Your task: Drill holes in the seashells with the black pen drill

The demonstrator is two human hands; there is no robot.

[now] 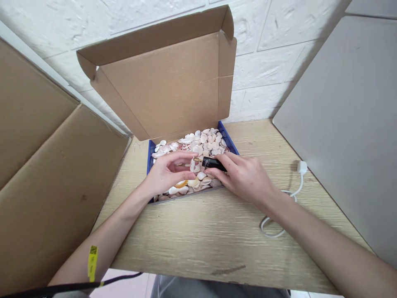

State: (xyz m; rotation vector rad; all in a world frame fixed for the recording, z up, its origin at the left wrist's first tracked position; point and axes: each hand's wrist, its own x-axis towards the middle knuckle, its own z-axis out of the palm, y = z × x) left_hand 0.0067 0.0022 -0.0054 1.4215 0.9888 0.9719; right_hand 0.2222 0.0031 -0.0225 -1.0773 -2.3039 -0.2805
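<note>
Left hand (pixel 166 174) hovering over the blue box (pixel 231 142) of seashells (pixel 204 140), thumb and fingertips pinching a small shell (pixel 192 165). Right hand (pixel 245 176) gripping a black tube (pixel 213 163) with curled fingers, its tip sitting just beside the small shell. White cable (pixel 288 198) lying on the wooden table (pixel 217 231).

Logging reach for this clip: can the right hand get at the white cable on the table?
Likely yes: the white cable lies uncovered beside the right hand, but that hand holds a black tube.
</note>
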